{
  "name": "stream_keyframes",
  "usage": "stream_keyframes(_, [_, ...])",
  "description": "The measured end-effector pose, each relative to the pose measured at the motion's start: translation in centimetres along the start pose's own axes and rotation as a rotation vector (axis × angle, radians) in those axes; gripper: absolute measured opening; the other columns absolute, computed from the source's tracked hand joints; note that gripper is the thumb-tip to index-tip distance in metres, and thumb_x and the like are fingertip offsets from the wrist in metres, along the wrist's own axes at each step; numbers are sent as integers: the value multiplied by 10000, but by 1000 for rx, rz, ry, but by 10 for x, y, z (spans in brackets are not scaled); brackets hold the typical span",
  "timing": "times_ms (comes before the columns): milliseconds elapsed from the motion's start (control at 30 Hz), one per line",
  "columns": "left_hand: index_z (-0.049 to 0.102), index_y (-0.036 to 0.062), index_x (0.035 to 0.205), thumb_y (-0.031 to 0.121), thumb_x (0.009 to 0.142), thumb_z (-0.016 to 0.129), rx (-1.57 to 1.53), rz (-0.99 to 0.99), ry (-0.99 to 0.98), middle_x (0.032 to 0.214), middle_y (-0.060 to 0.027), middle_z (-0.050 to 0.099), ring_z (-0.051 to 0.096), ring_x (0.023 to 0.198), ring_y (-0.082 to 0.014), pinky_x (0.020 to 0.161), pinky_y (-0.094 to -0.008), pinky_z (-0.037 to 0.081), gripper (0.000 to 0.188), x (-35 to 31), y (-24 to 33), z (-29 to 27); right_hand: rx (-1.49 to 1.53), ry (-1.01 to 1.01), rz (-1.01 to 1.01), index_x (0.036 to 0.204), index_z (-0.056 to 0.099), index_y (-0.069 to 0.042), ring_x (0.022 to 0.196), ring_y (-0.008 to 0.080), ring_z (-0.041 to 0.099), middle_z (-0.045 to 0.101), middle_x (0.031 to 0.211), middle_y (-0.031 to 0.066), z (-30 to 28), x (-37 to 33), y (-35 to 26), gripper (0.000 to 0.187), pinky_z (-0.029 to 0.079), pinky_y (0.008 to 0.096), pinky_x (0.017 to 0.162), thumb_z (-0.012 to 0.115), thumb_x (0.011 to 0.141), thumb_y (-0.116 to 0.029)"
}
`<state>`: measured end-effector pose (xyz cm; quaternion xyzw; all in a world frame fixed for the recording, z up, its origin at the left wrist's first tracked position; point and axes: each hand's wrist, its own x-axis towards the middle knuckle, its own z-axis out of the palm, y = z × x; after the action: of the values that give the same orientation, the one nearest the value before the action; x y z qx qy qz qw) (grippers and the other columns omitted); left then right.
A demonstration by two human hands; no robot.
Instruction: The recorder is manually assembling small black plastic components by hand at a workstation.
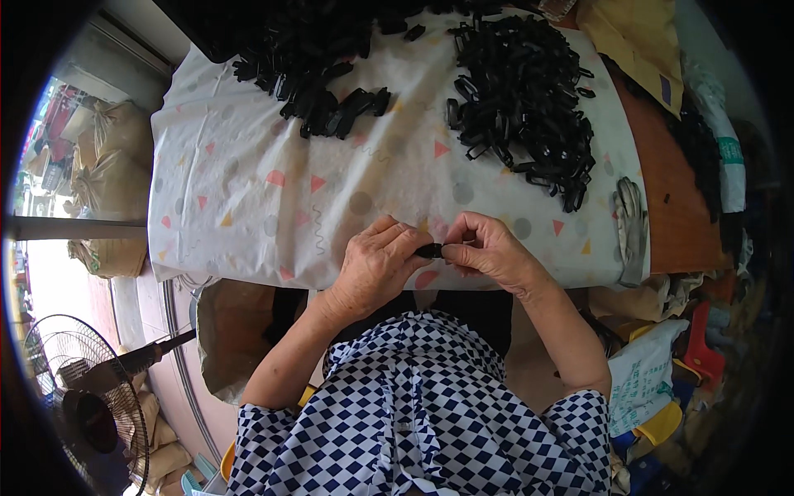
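Between my two hands, just above the near edge of the table, is a small black plastic piece. My left hand is closed around its left end, the fingers curled over it. The thumb and fingertips of my right hand pinch the other end. Much of the piece is hidden by my fingers. Beyond my hands, a large pile of similar black plastic pieces lies at the far right. A second pile of black pieces spreads over the far left.
A patterned white cloth covers the table. A pair of pale gloves lies at its right edge, beside bare wood. At the lower left stands a fan; tied sacks are stacked behind it. A red stool is at the right.
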<state>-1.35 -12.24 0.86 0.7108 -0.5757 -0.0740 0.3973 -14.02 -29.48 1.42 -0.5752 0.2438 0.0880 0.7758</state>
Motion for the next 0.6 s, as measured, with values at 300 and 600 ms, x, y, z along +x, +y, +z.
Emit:
stream_keyframes(300, [621, 38, 920, 80, 695, 731, -13, -93, -132, 769, -88, 623, 590, 745, -277, 662, -367, 496, 254, 4, 12, -8, 228, -199, 184, 927, 555, -60, 676, 82, 652, 674, 798, 56, -5, 7, 19, 215, 435, 160, 473, 680, 884, -230])
stream_keyframes(600, [637, 61, 1029, 70, 829, 707, -1226, -616, 111, 1119, -26, 562, 534, 690, -80, 602, -224, 459, 212, 10, -2, 9, 446, -323, 80, 1252, 411, -73, 808, 167, 684, 638, 989, 75, 12, 8, 8, 548, 504, 213, 586, 551, 919, -486])
